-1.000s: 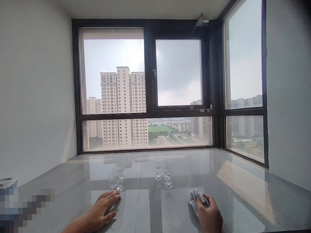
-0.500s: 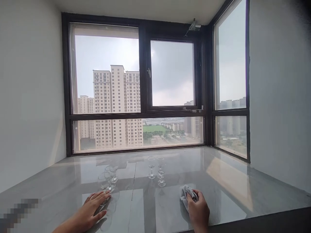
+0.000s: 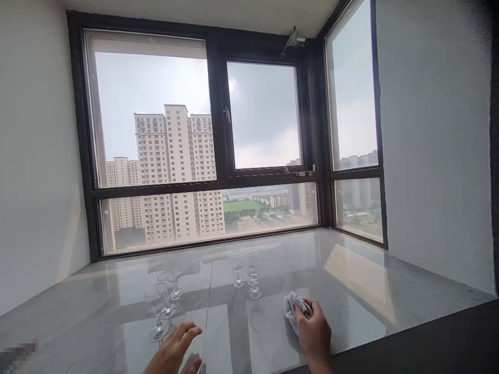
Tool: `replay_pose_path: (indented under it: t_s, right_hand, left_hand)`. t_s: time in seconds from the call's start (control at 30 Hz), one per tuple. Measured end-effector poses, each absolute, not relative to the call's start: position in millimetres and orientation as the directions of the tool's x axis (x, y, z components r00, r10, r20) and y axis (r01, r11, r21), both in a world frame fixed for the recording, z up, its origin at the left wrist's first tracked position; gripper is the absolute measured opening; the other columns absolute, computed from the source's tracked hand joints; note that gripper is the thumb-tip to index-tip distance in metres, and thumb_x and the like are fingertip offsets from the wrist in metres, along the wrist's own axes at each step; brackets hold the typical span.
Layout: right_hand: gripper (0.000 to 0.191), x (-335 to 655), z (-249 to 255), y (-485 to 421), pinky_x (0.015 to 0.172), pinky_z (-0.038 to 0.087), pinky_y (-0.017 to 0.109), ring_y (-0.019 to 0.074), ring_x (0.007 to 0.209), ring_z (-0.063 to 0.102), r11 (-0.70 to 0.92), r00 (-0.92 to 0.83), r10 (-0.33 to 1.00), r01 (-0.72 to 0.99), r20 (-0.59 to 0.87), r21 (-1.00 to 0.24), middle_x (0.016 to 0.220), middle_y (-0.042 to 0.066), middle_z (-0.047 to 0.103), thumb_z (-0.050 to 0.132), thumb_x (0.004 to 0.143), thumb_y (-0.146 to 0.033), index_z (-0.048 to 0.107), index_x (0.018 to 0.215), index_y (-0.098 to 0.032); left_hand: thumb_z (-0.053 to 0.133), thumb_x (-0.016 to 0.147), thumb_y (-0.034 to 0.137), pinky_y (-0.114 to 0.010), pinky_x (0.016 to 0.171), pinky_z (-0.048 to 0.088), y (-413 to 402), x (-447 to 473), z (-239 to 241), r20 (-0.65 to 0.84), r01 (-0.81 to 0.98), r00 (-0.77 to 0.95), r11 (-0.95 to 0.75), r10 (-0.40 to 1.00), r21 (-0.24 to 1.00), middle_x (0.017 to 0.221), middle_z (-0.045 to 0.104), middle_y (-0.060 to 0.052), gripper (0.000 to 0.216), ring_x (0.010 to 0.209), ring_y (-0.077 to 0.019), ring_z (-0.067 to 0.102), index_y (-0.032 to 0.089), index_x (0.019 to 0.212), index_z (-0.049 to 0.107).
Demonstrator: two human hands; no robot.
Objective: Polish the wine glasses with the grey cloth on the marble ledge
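Observation:
My left hand [image 3: 176, 347] hovers at the lower edge of the view, fingers apart and bent a little, with nothing seen in it. Just left of it stands a clear stemmed glass [image 3: 159, 330], apart from the fingers. Behind that are a second stemmed glass [image 3: 168, 310] and a third one [image 3: 176, 293], in a slanting row. My right hand [image 3: 316, 331] is closed on a crumpled grey cloth [image 3: 295, 307], low over the glossy grey ledge [image 3: 268, 332]. Between the hands, farther back, another small group of stemmed glasses [image 3: 254, 292] stands upright.
A dark-framed window [image 3: 218, 182] closes off the back of the ledge, with a side pane [image 3: 356, 202] at the right corner. White walls [image 3: 432, 156] flank both sides. The ledge's front edge [image 3: 417, 318] runs along the lower right.
My left hand has moved right, away from the nearest left glass, which now shows fully. My right hand still grips the cloth. The whole view has shifted and tilted slightly.

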State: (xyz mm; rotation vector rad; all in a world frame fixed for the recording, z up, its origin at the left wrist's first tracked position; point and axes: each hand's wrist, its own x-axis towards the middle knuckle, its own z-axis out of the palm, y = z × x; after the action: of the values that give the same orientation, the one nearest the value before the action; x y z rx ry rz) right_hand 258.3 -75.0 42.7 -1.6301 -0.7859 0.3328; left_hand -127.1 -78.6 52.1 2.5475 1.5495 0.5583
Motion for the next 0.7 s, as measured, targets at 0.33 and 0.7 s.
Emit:
replay_pose_path:
  t_s: [0.33,0.7]
  right_hand:
    - [0.03,262.6,37.6,-71.4,0.064,0.046,0.033,0.0292,0.076,0.068,-0.012,0.744,0.621,0.322,0.246,-0.947,0.082,0.008,0.076,0.055,0.068,-0.05,0.061,0.084,-0.026]
    - [0.031,259.8,37.7,-72.9,0.064,0.045,0.033,0.0289,0.076,0.067,-0.014,0.757,0.603,0.325,0.252,-0.946,0.084,0.008,0.076,0.054,0.069,-0.049,0.063,0.086,-0.026]
  left_hand:
    - [0.052,0.086,0.054,-0.054,0.121,0.023,2.3,73.4,71.2,0.136,0.828,0.45,-0.47,0.882,0.307,0.162,0.032,-0.015,0.076,0.148,-0.0402,0.026,0.022,0.153,0.04]
    - [0.045,0.085,0.064,-0.051,0.121,0.022,-4.9,51.8,63.1,0.106,0.855,0.449,-0.461,0.887,0.238,0.154,0.046,-0.01,0.072,0.145,-0.0357,0.032,0.025,0.145,0.053]
